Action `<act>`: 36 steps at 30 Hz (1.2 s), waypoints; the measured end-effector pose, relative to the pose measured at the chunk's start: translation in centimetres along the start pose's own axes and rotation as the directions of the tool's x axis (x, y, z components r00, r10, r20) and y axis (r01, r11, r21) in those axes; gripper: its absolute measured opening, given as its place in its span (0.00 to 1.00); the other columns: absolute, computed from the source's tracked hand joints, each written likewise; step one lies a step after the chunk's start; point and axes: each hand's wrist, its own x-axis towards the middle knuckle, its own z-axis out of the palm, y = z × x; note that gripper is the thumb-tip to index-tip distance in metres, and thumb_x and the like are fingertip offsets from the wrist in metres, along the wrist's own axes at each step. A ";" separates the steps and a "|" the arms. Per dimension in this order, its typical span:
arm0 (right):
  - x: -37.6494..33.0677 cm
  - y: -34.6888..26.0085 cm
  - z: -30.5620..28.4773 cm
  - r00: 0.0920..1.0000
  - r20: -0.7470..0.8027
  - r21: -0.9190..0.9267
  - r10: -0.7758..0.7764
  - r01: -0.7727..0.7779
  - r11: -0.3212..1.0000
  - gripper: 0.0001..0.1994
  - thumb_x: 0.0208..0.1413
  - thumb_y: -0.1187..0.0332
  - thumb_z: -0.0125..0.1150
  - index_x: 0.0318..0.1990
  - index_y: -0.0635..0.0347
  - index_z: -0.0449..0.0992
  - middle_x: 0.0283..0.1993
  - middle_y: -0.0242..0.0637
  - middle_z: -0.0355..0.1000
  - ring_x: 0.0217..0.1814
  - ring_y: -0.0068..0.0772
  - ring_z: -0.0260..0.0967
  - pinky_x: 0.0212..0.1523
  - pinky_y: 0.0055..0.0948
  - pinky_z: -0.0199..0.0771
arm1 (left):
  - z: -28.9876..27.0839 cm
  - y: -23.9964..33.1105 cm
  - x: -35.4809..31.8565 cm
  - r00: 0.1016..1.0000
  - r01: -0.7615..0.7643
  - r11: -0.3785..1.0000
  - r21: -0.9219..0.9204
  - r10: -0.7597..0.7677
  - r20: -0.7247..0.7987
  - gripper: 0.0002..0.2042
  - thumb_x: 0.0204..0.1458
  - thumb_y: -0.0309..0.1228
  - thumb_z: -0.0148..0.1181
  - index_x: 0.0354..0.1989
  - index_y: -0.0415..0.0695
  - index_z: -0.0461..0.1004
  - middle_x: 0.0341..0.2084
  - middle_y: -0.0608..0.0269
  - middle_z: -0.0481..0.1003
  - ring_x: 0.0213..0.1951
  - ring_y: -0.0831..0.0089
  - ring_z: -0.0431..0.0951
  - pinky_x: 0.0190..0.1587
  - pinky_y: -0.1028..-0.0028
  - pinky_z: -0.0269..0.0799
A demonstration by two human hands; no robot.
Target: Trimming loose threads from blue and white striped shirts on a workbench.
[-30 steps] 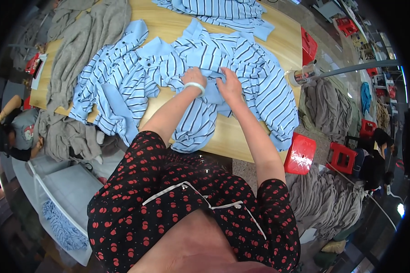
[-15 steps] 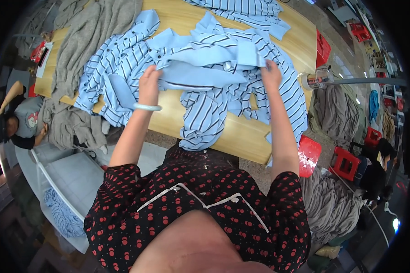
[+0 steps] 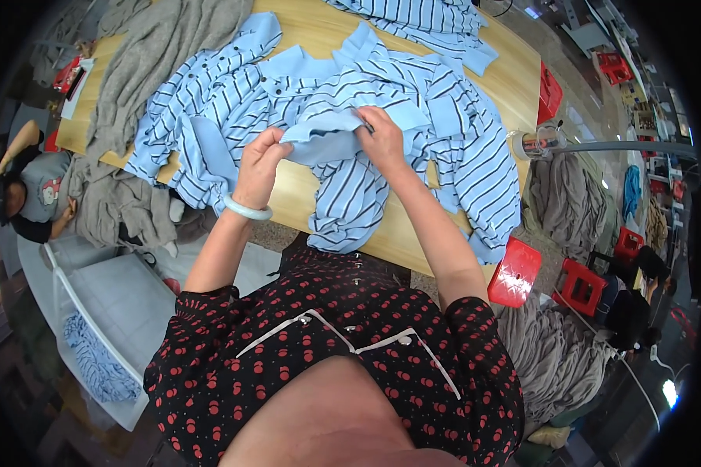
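A light blue knit shirt with dark and white stripes lies spread on the wooden table in front of me. My left hand, a pale bangle on its wrist, pinches one end of the shirt's plain blue band. Bent fingers of my right hand grip the same band further right, so a short stretch is lifted between the hands. More striped blue knit with dark buttons spreads to the left; where one garment ends and another begins I cannot tell.
Grey knit cloth covers the table's far left, beside a seated person. Another striped piece lies at the far edge. A clear container stands at the right edge. Red stools and grey heaps are to the right.
My right hand has moved left, closer to my left hand, and the stretch of blue band between them is shorter. My left hand has lowered slightly.
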 end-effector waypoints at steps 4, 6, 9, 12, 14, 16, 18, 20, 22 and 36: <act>0.5 0.0 -1.5 0.998 0.039 -0.081 0.044 -0.041 0.996 0.11 0.40 0.74 0.48 0.35 0.58 0.67 0.33 0.44 0.69 0.33 0.46 0.67 0.32 0.36 0.67 | -1.0 -2.4 -0.1 0.968 -0.081 0.901 0.427 0.173 -0.181 0.05 0.43 0.28 0.50 0.22 0.39 0.67 0.15 0.71 0.63 0.21 0.84 0.59 0.24 0.81 0.56; 1.2 -1.9 -3.6 0.982 0.144 -0.116 0.123 -0.106 0.988 0.10 0.41 0.74 0.46 0.34 0.59 0.67 0.28 0.47 0.69 0.30 0.49 0.67 0.32 0.40 0.66 | -2.4 -6.5 1.4 0.877 -0.191 0.750 0.634 0.421 -0.234 0.06 0.43 0.29 0.51 0.24 0.38 0.67 0.14 0.68 0.63 0.19 0.82 0.60 0.23 0.79 0.58; 1.7 -4.5 -6.0 0.916 0.377 -0.244 0.136 -0.044 0.969 0.09 0.44 0.69 0.50 0.34 0.58 0.68 0.25 0.48 0.69 0.29 0.51 0.66 0.31 0.41 0.65 | -2.2 -10.9 2.5 0.794 0.097 0.994 0.041 -0.052 -0.606 0.08 0.45 0.31 0.51 0.24 0.39 0.67 0.11 0.68 0.62 0.16 0.80 0.62 0.17 0.78 0.59; 0.8 -5.2 -7.0 0.886 0.450 -0.191 0.116 -0.032 0.981 0.09 0.44 0.66 0.52 0.33 0.58 0.68 0.23 0.48 0.68 0.28 0.51 0.66 0.29 0.40 0.64 | 3.1 -12.4 0.6 0.730 0.136 0.985 -0.103 -0.170 -0.662 0.11 0.47 0.35 0.50 0.22 0.39 0.64 0.12 0.67 0.64 0.15 0.80 0.63 0.17 0.78 0.61; 0.4 -6.7 -8.1 0.881 0.456 -0.184 0.122 -0.040 0.982 0.10 0.45 0.63 0.53 0.30 0.60 0.69 0.22 0.49 0.67 0.27 0.51 0.65 0.28 0.38 0.64 | 7.2 -12.8 -2.7 0.850 0.232 0.970 -0.072 -0.238 -0.470 0.13 0.50 0.37 0.46 0.22 0.38 0.63 0.14 0.65 0.66 0.17 0.79 0.66 0.19 0.77 0.63; -0.3 -7.5 -9.2 0.858 0.484 -0.093 0.174 -0.147 0.985 0.12 0.45 0.61 0.53 0.27 0.62 0.69 0.22 0.50 0.66 0.26 0.51 0.63 0.27 0.37 0.63 | 11.1 -13.3 -4.9 0.950 0.121 0.992 0.031 -0.107 -0.294 0.14 0.52 0.38 0.43 0.25 0.38 0.65 0.17 0.60 0.68 0.21 0.76 0.69 0.22 0.76 0.64; -1.3 -8.1 -10.1 0.867 0.470 -0.084 0.167 -0.144 0.986 0.13 0.46 0.59 0.53 0.26 0.63 0.69 0.22 0.50 0.65 0.25 0.51 0.62 0.27 0.35 0.62 | 13.8 -9.6 -5.2 0.968 -0.033 0.947 0.319 0.109 -0.224 0.13 0.52 0.34 0.40 0.32 0.37 0.68 0.22 0.53 0.71 0.28 0.63 0.71 0.31 0.72 0.65; -2.3 -9.1 -10.9 0.884 0.447 0.045 0.139 -0.177 0.983 0.13 0.46 0.60 0.53 0.28 0.63 0.69 0.23 0.52 0.64 0.25 0.52 0.60 0.27 0.34 0.63 | 14.7 -10.1 -3.3 0.954 -0.037 0.959 0.282 0.118 -0.274 0.12 0.50 0.31 0.40 0.34 0.37 0.68 0.27 0.49 0.71 0.34 0.54 0.69 0.36 0.67 0.64; -3.0 -10.5 -11.8 0.881 0.462 0.036 0.105 -0.137 0.990 0.12 0.47 0.62 0.53 0.29 0.64 0.70 0.22 0.46 0.67 0.23 0.39 0.63 0.28 0.28 0.63 | 14.7 -11.3 -2.3 0.924 -0.162 0.666 0.729 0.362 -0.125 0.12 0.48 0.28 0.40 0.36 0.37 0.68 0.35 0.46 0.68 0.40 0.52 0.67 0.42 0.64 0.62; -6.4 -23.2 -16.1 0.635 0.595 0.765 -0.492 -0.260 0.589 0.08 0.47 0.70 0.55 0.32 0.65 0.68 0.23 0.40 0.66 0.24 0.26 0.64 0.27 0.23 0.62 | 10.8 -10.8 -6.5 0.854 -0.325 0.527 0.785 0.521 0.003 0.13 0.47 0.31 0.42 0.38 0.37 0.67 0.38 0.44 0.66 0.41 0.51 0.66 0.44 0.64 0.61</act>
